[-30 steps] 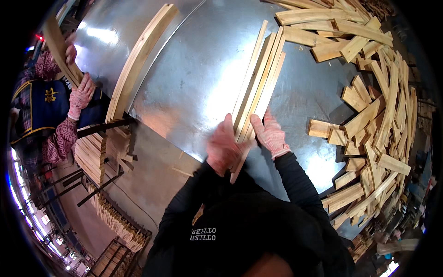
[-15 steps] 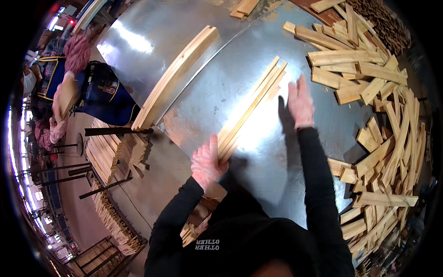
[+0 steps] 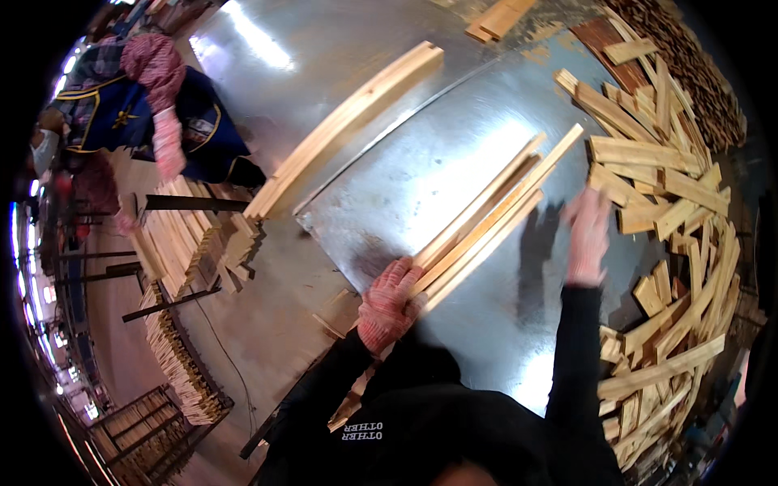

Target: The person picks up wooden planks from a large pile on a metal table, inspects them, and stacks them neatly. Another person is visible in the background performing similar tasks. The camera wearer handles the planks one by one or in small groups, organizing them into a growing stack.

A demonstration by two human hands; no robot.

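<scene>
Co-worker (image 3: 134, 97): far left, blue apron (image 3: 219, 113), gloved.
Stacked boards (image 3: 182, 239): beside the co-worker, off the table (image 3: 389, 194).
Long boards (image 3: 348, 125): lying together on the metal, past the seam (image 3: 397, 142).
Left hand (image 3: 389, 304): gloved, gripping near ends of strips (image 3: 486, 223).
Strips: on table, mid-frame, roughly parallel, far ends uneven and fanned.
Right hand (image 3: 587, 231): gloved, blurred, fingers extended and loosely apart, above table, close to pile.
Pile (image 3: 689, 190): loose boards, jumbled, right side.
</scene>
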